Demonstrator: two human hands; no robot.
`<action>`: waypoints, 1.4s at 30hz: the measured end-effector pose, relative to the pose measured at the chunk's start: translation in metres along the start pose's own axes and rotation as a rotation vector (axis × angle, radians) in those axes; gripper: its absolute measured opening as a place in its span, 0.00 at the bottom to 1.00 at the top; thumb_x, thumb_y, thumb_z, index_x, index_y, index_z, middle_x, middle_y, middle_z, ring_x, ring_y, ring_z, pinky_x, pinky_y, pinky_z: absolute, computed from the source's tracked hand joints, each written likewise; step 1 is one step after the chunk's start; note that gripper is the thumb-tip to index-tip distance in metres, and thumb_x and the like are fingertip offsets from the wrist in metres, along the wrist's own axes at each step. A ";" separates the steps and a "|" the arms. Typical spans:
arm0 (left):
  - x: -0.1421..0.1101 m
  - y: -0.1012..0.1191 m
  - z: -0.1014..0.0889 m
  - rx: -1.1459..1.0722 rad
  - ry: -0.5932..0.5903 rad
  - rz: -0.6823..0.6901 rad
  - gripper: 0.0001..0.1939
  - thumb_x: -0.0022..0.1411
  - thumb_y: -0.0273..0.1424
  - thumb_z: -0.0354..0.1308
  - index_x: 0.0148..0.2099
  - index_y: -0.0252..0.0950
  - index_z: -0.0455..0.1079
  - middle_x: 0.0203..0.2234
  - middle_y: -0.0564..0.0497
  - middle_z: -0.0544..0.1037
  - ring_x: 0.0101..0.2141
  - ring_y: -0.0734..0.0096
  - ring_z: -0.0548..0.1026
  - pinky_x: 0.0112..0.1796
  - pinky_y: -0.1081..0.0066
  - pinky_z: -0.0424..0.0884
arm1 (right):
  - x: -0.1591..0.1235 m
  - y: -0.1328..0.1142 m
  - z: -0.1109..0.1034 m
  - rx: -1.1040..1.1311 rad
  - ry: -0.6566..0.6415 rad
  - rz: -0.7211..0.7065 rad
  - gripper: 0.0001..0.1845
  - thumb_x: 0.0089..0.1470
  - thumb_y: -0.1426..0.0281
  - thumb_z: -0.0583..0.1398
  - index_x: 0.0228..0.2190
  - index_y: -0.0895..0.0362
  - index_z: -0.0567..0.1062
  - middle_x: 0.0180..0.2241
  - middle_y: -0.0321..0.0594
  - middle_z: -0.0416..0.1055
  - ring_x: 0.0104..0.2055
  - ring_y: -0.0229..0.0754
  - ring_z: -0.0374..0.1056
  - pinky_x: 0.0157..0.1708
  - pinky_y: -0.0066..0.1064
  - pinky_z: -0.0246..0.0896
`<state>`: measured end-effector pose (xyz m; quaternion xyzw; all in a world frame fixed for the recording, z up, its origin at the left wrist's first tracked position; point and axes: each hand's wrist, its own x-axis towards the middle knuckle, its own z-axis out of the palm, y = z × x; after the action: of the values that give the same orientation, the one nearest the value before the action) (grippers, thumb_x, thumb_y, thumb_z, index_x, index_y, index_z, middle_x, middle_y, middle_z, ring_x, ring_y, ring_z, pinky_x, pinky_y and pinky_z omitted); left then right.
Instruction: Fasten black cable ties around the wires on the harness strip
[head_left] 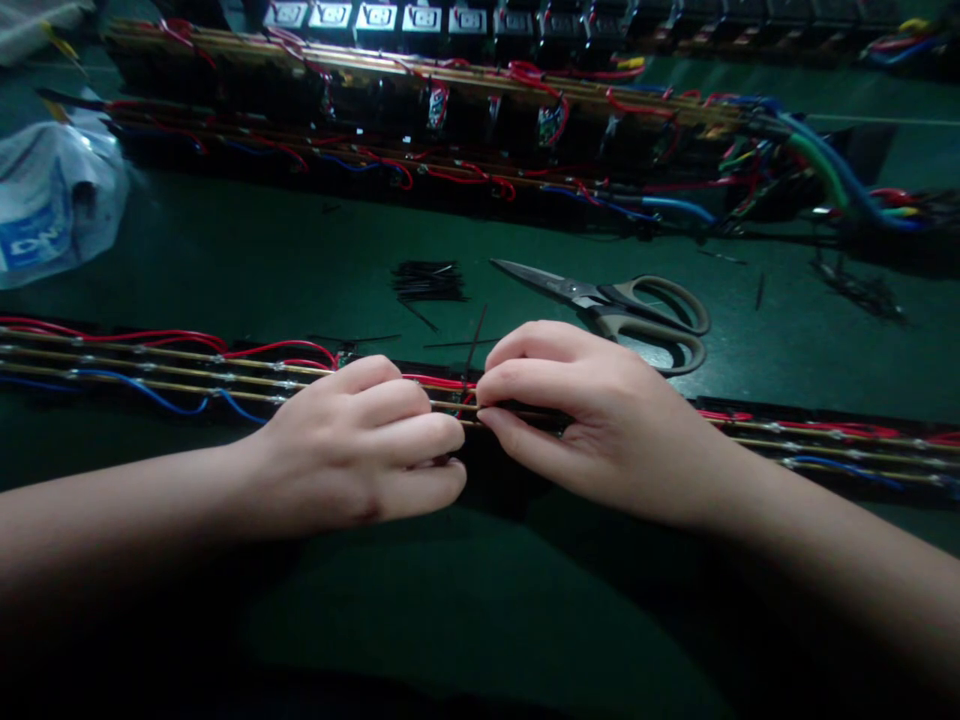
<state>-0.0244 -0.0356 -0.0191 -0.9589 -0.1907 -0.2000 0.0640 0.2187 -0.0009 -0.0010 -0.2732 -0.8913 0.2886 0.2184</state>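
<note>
A long strip of brass rails with red and blue wires [157, 367] runs from side to side beneath my hands. My left hand [367, 440] is closed over the strip, its fingers curled; whatever they grip is hidden. My right hand [592, 410] faces it from the right, thumb and fingertips pinched at the rails. What lies in that pinch is too small to make out. Between both hands a thin black cable tie [475, 345] sticks up from the wires. Behind the strip lie a bundle of black cable ties [429, 281] and scissors [600, 300] with grey-black handles.
Farther back, larger wired strips [420, 160] with brass rails and a row of sockets [379, 17] cross the green table [262, 240]. A plastic bag [60, 200] sits at the left. Thick blue and green cables [832, 170] and loose black scraps [859, 287] are at the right.
</note>
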 end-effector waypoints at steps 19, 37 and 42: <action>0.004 0.003 -0.005 -0.171 0.050 -0.223 0.07 0.71 0.27 0.58 0.41 0.40 0.77 0.32 0.52 0.75 0.32 0.68 0.70 0.34 0.67 0.67 | -0.002 0.001 0.000 0.028 0.037 -0.079 0.08 0.63 0.76 0.62 0.34 0.60 0.82 0.39 0.46 0.78 0.41 0.42 0.72 0.38 0.32 0.65; -0.001 0.005 -0.002 -0.210 0.011 -0.264 0.04 0.72 0.29 0.58 0.48 0.42 0.72 0.38 0.52 0.75 0.36 0.64 0.69 0.37 0.63 0.67 | -0.002 0.002 -0.001 0.038 0.039 -0.122 0.09 0.63 0.76 0.62 0.36 0.63 0.84 0.38 0.47 0.77 0.41 0.42 0.72 0.40 0.32 0.65; -0.001 0.005 -0.001 -0.191 0.006 -0.232 0.04 0.71 0.28 0.59 0.47 0.41 0.71 0.38 0.52 0.76 0.36 0.64 0.69 0.36 0.63 0.67 | -0.002 0.001 -0.001 0.026 0.032 -0.120 0.09 0.63 0.76 0.62 0.36 0.63 0.84 0.39 0.47 0.78 0.41 0.42 0.72 0.40 0.32 0.65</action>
<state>-0.0241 -0.0407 -0.0186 -0.9316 -0.2801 -0.2260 -0.0503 0.2215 -0.0009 -0.0014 -0.2208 -0.8987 0.2823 0.2530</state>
